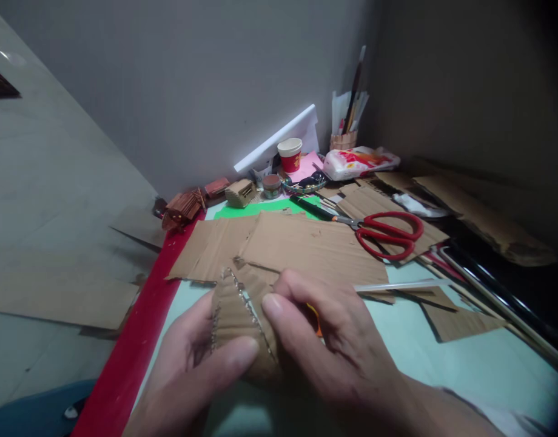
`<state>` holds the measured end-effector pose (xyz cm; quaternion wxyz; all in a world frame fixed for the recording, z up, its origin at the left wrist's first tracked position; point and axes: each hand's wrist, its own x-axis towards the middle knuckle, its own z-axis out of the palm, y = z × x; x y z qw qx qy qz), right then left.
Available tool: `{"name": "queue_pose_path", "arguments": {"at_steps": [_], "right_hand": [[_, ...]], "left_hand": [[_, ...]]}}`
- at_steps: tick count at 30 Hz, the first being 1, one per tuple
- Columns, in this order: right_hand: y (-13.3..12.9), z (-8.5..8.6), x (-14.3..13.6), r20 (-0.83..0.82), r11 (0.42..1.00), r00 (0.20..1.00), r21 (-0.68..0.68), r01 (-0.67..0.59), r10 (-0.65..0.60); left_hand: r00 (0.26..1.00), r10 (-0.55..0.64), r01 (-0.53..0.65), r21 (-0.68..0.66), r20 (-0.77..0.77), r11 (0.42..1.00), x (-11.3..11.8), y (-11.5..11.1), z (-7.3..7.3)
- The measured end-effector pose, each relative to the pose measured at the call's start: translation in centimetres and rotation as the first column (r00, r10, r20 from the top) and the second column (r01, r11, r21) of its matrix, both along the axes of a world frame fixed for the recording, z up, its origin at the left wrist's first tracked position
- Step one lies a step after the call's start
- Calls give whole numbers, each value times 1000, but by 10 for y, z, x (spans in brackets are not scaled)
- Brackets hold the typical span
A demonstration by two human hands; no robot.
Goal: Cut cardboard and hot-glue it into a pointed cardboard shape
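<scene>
Both hands are together around a small piece of corrugated cardboard (236,321), with a jagged slanting line across it where edges part or meet. My left hand (188,358) is closed on its left side, thumb lying across the front. With thumb and bent fingers, my right hand (324,340) pinches the right side. A bit of something orange (315,320) shows beneath the right fingers; I cannot tell what it is or whether it is held. Just beyond the hands lie flat cardboard sheets (306,243) and a pale, thin stick (401,285).
Red-handled scissors (388,233) lie on the cardboard to the right. Farther back are a paper cup (290,155), a tissue pack (358,162), a pen holder (343,141) and small cardboard models (183,208). A dark glossy object (501,282) borders the right side; a red strip (128,340) edges the left.
</scene>
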<state>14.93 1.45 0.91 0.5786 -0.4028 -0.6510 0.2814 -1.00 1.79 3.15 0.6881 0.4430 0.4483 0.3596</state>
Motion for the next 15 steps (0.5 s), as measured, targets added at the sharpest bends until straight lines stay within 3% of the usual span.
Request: {"name": "queue_pose_path", "arguments": {"at_steps": [8,15], "right_hand": [[0,-6,-5,-77,999,996,30,43,-40],[0,-8,-8,-81,989,993,118,92,-82]], "left_hand": [[989,-53,71,-128,141,989,0,-1,5],[985,149,-160,-135,-84,978,6,-6,4]]}}
